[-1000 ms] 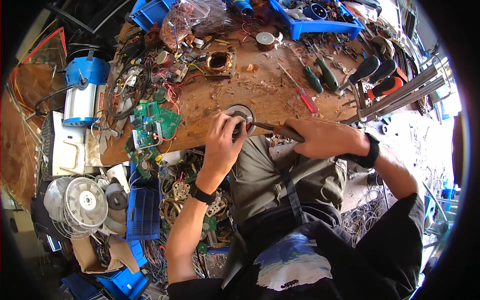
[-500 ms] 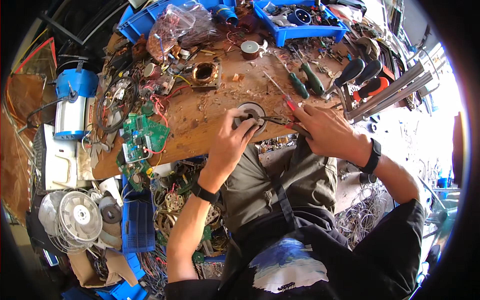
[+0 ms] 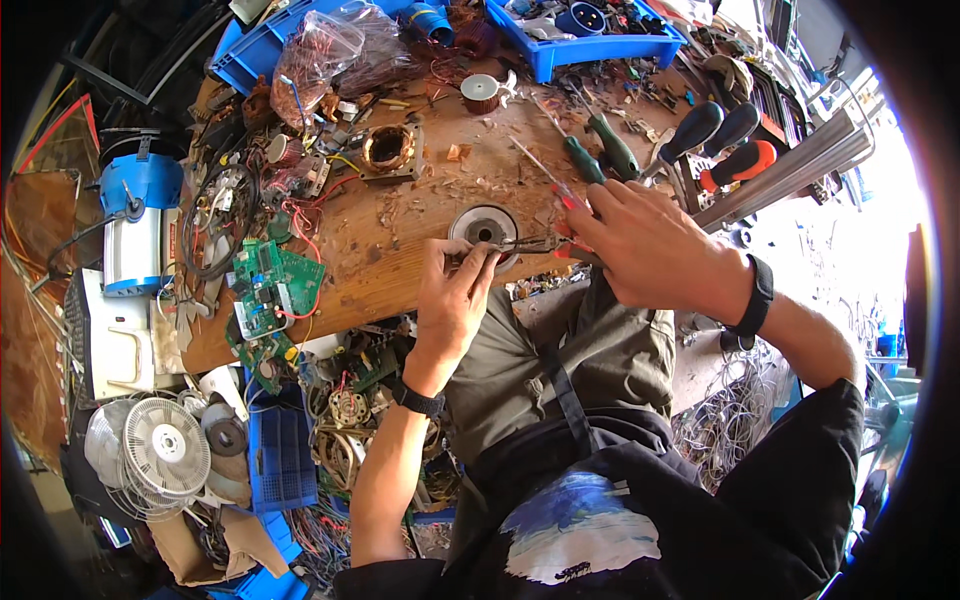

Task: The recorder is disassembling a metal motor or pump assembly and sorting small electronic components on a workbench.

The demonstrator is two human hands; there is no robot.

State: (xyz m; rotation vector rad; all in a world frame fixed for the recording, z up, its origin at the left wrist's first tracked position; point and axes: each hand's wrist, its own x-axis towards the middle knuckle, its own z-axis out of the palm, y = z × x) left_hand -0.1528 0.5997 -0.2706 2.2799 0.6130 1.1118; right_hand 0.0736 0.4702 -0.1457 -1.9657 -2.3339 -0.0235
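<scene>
On the wooden bench's front edge lies a round metal part (image 3: pixel 484 213) with a pale rim and a dark hole in its middle. My left hand (image 3: pixel 450 300) is closed, its fingertips pinched together at the part's near edge; whatever they grip is too small to make out. Pliers (image 3: pixel 535 244) with red-and-dark handles are in my closed right hand (image 3: pixel 650 245), their jaws meeting my left fingertips over the part. A red-handled screwdriver (image 3: pixel 545 170) lies just beyond my right knuckles, its handle end partly covered.
Green-handled screwdrivers (image 3: pixel 606 150) lie farther back, beside more handled tools (image 3: pixel 735 165) at right. A copper-wound motor stator (image 3: pixel 388 152) and green circuit boards (image 3: pixel 275 285) occupy the left side. Blue bins (image 3: pixel 610 62) line the back. Below left are a fan (image 3: pixel 166 447) and a blue crate (image 3: pixel 283 455).
My left fingers have come off the round part's middle to its near edge, exposing the centre hole. The pliers' jaws moved with them. The whole view has shifted slightly.
</scene>
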